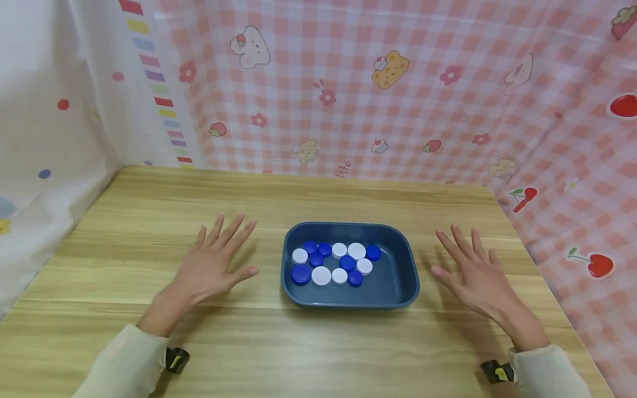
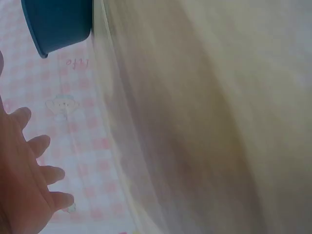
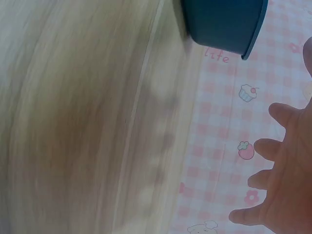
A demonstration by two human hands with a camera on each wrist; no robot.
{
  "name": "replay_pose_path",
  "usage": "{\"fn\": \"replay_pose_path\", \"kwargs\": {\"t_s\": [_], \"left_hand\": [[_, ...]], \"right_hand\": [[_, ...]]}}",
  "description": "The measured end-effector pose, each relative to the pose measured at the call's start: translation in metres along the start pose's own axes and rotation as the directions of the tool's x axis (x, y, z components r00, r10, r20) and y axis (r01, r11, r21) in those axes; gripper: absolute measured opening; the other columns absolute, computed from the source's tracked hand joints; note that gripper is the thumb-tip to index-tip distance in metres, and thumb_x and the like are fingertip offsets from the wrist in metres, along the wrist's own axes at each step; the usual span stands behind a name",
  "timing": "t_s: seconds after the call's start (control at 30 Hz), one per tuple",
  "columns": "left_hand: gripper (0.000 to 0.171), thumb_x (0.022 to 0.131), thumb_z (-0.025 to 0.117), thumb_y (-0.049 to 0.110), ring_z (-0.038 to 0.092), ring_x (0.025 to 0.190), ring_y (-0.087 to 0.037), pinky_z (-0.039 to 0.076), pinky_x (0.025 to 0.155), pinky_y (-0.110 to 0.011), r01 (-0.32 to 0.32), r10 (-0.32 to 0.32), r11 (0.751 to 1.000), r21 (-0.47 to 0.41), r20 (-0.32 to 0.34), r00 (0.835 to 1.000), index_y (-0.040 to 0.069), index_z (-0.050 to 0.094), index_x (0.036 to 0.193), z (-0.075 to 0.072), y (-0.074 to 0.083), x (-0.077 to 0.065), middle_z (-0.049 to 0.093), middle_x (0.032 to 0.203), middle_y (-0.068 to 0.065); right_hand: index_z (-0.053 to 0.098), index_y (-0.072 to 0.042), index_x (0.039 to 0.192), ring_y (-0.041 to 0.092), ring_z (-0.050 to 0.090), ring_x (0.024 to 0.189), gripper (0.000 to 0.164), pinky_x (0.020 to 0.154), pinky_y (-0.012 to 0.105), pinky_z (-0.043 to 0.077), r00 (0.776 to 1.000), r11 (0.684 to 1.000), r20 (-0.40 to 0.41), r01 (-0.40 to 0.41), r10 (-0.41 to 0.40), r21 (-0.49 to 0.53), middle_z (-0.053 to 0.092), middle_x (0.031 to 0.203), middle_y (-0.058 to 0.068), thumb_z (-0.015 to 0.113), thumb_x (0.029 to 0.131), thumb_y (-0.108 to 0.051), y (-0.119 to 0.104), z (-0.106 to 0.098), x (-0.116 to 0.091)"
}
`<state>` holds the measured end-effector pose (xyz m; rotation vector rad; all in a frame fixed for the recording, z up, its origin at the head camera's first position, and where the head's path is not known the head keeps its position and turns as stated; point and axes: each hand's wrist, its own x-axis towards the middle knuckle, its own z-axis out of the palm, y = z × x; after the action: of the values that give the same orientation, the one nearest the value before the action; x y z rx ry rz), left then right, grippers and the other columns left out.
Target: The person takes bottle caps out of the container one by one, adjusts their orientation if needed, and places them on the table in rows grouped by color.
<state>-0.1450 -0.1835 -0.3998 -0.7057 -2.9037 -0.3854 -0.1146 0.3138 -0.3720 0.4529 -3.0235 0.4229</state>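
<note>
A dark blue rectangular tray [image 1: 348, 304] sits near the middle of the table, holding several round blue caps [image 1: 301, 274] and white caps [image 1: 320, 276], mostly toward its left side and middle. To the left of the tray, my left hand [image 1: 209, 271] is held palm down with its fingers spread, holding nothing. My right hand [image 1: 478, 282] mirrors it on the other side, fingers spread and likewise holding nothing. Both wrist views show the tray's outer wall [image 2: 63, 22] near the top edge, apart from the fingers.
The wooden table [image 1: 318, 354] runs back to a pink checked cloth [image 1: 348, 110] with cartoon prints. A white cloth [image 1: 45, 138] with coloured dots hangs at the left, and more checked cloth with cherries at the right. Dark bands [image 1: 176, 360] show at both cuffs.
</note>
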Motion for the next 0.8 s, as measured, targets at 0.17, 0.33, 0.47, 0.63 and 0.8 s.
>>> {"fn": "replay_pose_path", "kwargs": {"t_s": [0.17, 0.33, 0.47, 0.63, 0.8], "left_hand": [[0.087, 0.087, 0.060, 0.054, 0.009, 0.141, -0.043, 0.015, 0.106, -0.066, -0.064, 0.062, 0.992, -0.110, -0.017, 0.998, 0.022, 0.015, 0.155, 0.003, 0.008, 0.008, 0.013, 0.159, -0.009], [0.081, 0.091, 0.059, 0.047, 0.014, 0.141, -0.042, 0.018, 0.107, -0.063, -0.115, 0.119, 0.930, -0.350, -0.008, 0.993, 0.022, 0.016, 0.155, 0.009, 0.012, 0.014, 0.016, 0.158, -0.008], [0.078, 0.093, 0.060, 0.037, 0.013, 0.142, -0.038, 0.017, 0.109, -0.061, -0.110, 0.143, 0.827, -0.551, 0.017, 0.990, 0.022, 0.015, 0.155, 0.014, 0.014, 0.018, 0.014, 0.159, -0.006], [0.084, 0.094, 0.061, 0.028, 0.003, 0.144, -0.030, 0.010, 0.110, -0.060, -0.060, 0.194, 0.687, -0.724, 0.104, 0.976, 0.022, 0.005, 0.155, 0.021, 0.020, 0.020, 0.002, 0.160, -0.007], [0.091, 0.090, 0.066, 0.036, -0.002, 0.145, -0.028, 0.009, 0.110, -0.059, -0.088, 0.233, 0.670, -0.738, 0.097, 0.968, 0.023, 0.003, 0.155, 0.026, 0.026, 0.022, -0.003, 0.160, -0.002]], "right_hand": [[0.016, -0.026, 0.155, 0.036, -0.010, 0.142, 0.072, 0.102, 0.073, 0.001, 1.000, 1.000, -0.021, 0.005, -0.004, 0.022, 0.007, 0.159, 0.011, 0.052, 0.095, -0.046, -0.003, 0.003, 0.002], [0.019, -0.024, 0.154, 0.038, -0.005, 0.143, 0.071, 0.103, 0.071, 0.005, 0.996, 0.997, -0.069, 0.053, -0.049, 0.053, 0.014, 0.157, 0.017, 0.054, 0.095, -0.043, -0.009, 0.005, 0.004], [0.020, -0.024, 0.154, 0.039, -0.001, 0.143, 0.072, 0.104, 0.070, 0.009, 0.991, 0.992, -0.111, 0.090, -0.081, 0.086, 0.018, 0.156, 0.018, 0.057, 0.094, -0.039, -0.015, 0.005, 0.005], [0.023, -0.024, 0.154, 0.039, 0.004, 0.143, 0.073, 0.103, 0.070, 0.013, 0.986, 0.986, -0.142, 0.110, -0.092, 0.125, 0.021, 0.156, 0.016, 0.060, 0.092, -0.037, -0.023, 0.005, 0.009], [0.027, -0.022, 0.152, 0.040, 0.010, 0.142, 0.073, 0.108, 0.064, 0.014, 0.977, 0.983, -0.180, 0.135, -0.111, 0.128, 0.026, 0.154, 0.015, 0.061, 0.091, -0.042, -0.030, 0.009, 0.014]]}}
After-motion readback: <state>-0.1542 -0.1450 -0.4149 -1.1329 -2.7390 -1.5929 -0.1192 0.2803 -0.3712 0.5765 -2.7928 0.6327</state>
